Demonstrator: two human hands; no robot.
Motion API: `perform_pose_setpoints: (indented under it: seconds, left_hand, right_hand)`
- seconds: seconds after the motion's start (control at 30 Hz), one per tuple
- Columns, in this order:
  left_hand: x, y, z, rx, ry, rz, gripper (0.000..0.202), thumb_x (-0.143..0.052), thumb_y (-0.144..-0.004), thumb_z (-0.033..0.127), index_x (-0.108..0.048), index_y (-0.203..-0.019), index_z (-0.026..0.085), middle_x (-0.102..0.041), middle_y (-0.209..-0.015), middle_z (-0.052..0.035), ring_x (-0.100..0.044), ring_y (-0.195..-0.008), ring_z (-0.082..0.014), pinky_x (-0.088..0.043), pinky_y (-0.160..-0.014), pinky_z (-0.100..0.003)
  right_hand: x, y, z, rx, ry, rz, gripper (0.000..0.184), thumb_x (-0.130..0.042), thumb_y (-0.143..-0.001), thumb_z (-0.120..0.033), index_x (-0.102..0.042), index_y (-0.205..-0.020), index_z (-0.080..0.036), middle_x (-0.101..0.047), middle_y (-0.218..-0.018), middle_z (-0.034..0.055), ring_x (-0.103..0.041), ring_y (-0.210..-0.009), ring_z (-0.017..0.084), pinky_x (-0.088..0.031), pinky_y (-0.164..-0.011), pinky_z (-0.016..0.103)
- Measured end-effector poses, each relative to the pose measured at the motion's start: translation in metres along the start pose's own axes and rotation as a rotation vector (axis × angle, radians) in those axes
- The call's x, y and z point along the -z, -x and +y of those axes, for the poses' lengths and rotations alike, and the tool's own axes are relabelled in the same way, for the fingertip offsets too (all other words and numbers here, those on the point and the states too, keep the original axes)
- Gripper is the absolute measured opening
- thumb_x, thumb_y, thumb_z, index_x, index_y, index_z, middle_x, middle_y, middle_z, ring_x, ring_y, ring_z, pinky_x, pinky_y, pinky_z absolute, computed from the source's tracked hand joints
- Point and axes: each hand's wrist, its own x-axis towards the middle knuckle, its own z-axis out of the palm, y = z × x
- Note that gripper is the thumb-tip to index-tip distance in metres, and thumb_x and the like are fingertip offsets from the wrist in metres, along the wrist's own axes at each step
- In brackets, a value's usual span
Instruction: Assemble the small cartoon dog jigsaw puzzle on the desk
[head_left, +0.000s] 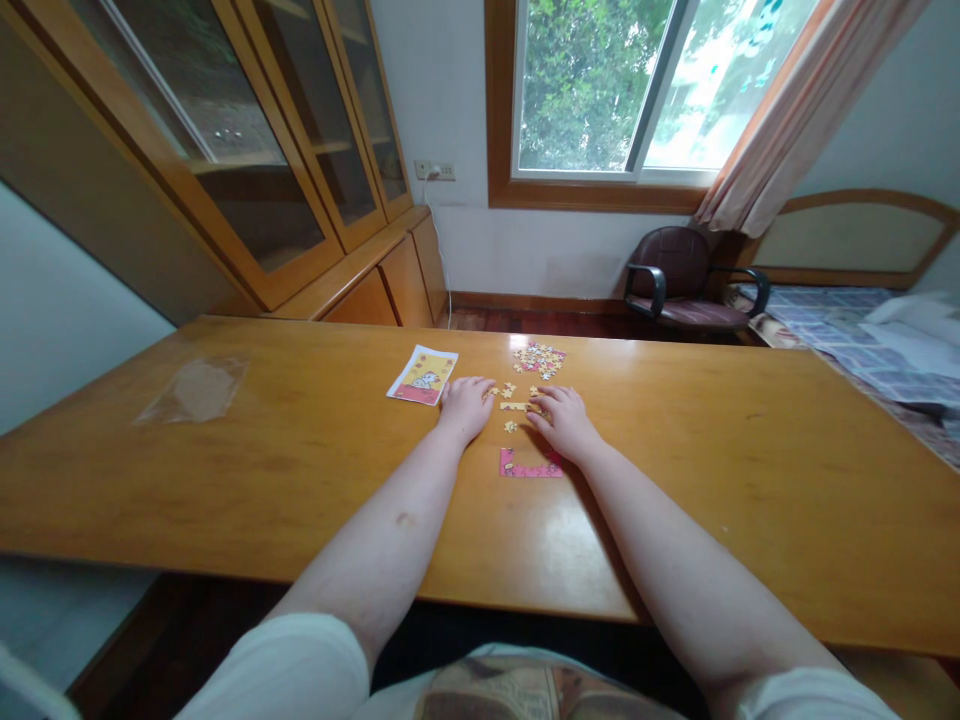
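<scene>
My left hand [466, 408] lies palm down on the table, fingers stretched toward loose yellow puzzle pieces [509, 390] and beside the picture card [423, 375]. On the other side, my right hand [564, 420] has its fingertips on a puzzle piece at the right end of a short joined yellow strip [513, 406]; the fingers partly hide it. Below the strip is a small group of yellow pieces [511, 427]. Closer to me lies a pink joined puzzle edge [529, 470], U-shaped, its right side partly behind my right hand. A heap of mixed pieces [538, 360] sits beyond my hands.
A clear plastic bag [196, 390] rests on the left of the wooden table [315, 450]. Behind the table are a glass-doored cabinet [330, 190], a dark red armchair [679, 275] and a bed [840, 325] at the right.
</scene>
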Motion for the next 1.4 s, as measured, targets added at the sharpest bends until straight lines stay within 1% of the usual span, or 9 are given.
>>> perform_pose_setpoints:
  seconds: [0.17,0.3,0.5,0.6,0.8,0.93,1.1,1.23,1.4]
  left_hand:
    - [-0.002,-0.001,-0.001,0.001,-0.050,-0.002,0.033,-0.048,-0.089,0.030,-0.066,-0.116,0.031,-0.061,-0.127,-0.0034,-0.050,-0.117,-0.0251,-0.033,-0.105,-0.043]
    - [-0.001,-0.002,-0.001,-0.051,-0.054,0.011,0.028,-0.049,-0.088,0.028,-0.071,-0.104,0.028,-0.068,-0.112,-0.0040,-0.055,-0.108,-0.0241,-0.037,-0.099,-0.040]
    - [0.001,-0.005,-0.001,-0.054,-0.067,0.001,0.019,-0.054,-0.086,0.027,-0.071,-0.095,0.026,-0.070,-0.103,-0.0039,-0.057,-0.102,-0.0241,-0.040,-0.094,-0.039]
    - [0.001,-0.006,0.001,-0.048,-0.071,-0.011,0.016,-0.057,-0.085,0.026,-0.071,-0.093,0.024,-0.069,-0.103,-0.0045,-0.056,-0.103,-0.0241,-0.039,-0.096,-0.039]
    - [-0.002,-0.004,0.002,-0.036,-0.056,-0.002,0.014,-0.057,-0.086,0.027,-0.068,-0.094,0.026,-0.070,-0.102,-0.0050,-0.056,-0.105,-0.0248,-0.026,-0.108,-0.048]
    - [-0.002,-0.003,0.000,-0.041,-0.021,0.008,0.014,-0.056,-0.086,0.025,-0.068,-0.093,0.026,-0.070,-0.100,-0.0039,-0.059,-0.102,-0.0244,-0.027,-0.107,-0.048]
    - [-0.001,-0.003,0.001,-0.079,0.124,0.049,0.015,-0.055,-0.086,0.018,-0.069,-0.089,0.022,-0.070,-0.098,-0.0047,-0.061,-0.097,-0.0221,-0.038,-0.102,-0.041]
    - [-0.001,0.003,0.009,-0.099,0.359,0.069,0.017,-0.055,-0.084,0.013,-0.067,-0.095,0.019,-0.068,-0.097,-0.0060,-0.062,-0.093,-0.0187,-0.049,-0.089,-0.032]
    - [-0.008,0.009,0.020,-0.112,0.601,0.038,0.020,-0.059,-0.081,0.011,-0.064,-0.100,0.017,-0.068,-0.093,-0.0037,-0.064,-0.086,-0.0145,-0.052,-0.085,-0.029]
  right_hand:
    - [0.001,-0.001,0.000,-0.003,-0.016,0.033,0.030,-0.053,-0.090,-0.041,-0.069,-0.105,-0.021,-0.062,-0.122,0.0107,-0.051,-0.115,0.025,-0.033,-0.104,0.045]
    - [0.002,-0.001,0.000,-0.001,-0.034,0.073,0.029,-0.052,-0.091,-0.039,-0.070,-0.103,-0.020,-0.063,-0.121,0.0112,-0.053,-0.115,0.025,-0.034,-0.104,0.044]
    - [0.004,-0.001,0.001,-0.042,-0.074,0.206,0.025,-0.053,-0.089,-0.035,-0.070,-0.099,-0.019,-0.059,-0.126,0.0121,-0.052,-0.116,0.027,-0.036,-0.103,0.045]
    - [0.005,-0.001,0.002,-0.043,-0.101,0.239,0.025,-0.052,-0.089,-0.034,-0.070,-0.097,-0.019,-0.060,-0.125,0.0121,-0.053,-0.115,0.026,-0.037,-0.103,0.044]
    - [0.004,0.000,0.003,-0.051,-0.108,0.234,0.026,-0.051,-0.089,-0.034,-0.070,-0.098,-0.018,-0.061,-0.122,0.0134,-0.053,-0.114,0.026,-0.038,-0.102,0.043]
    - [0.000,-0.001,0.006,-0.043,-0.089,0.236,0.024,-0.053,-0.088,-0.033,-0.070,-0.098,-0.018,-0.061,-0.121,0.0135,-0.054,-0.113,0.027,-0.039,-0.101,0.045]
    - [-0.004,-0.001,0.009,-0.014,-0.063,0.233,0.020,-0.057,-0.086,-0.031,-0.071,-0.095,-0.019,-0.064,-0.116,0.0124,-0.055,-0.109,0.027,-0.041,-0.098,0.046]
    - [-0.004,-0.001,0.009,0.031,-0.055,0.220,0.017,-0.061,-0.084,-0.030,-0.071,-0.095,-0.021,-0.067,-0.112,0.0101,-0.056,-0.106,0.027,-0.042,-0.096,0.046]
    - [0.000,-0.001,0.006,0.123,-0.079,0.224,0.013,-0.062,-0.085,-0.028,-0.073,-0.092,-0.023,-0.069,-0.105,0.0078,-0.059,-0.100,0.024,-0.042,-0.095,0.044]
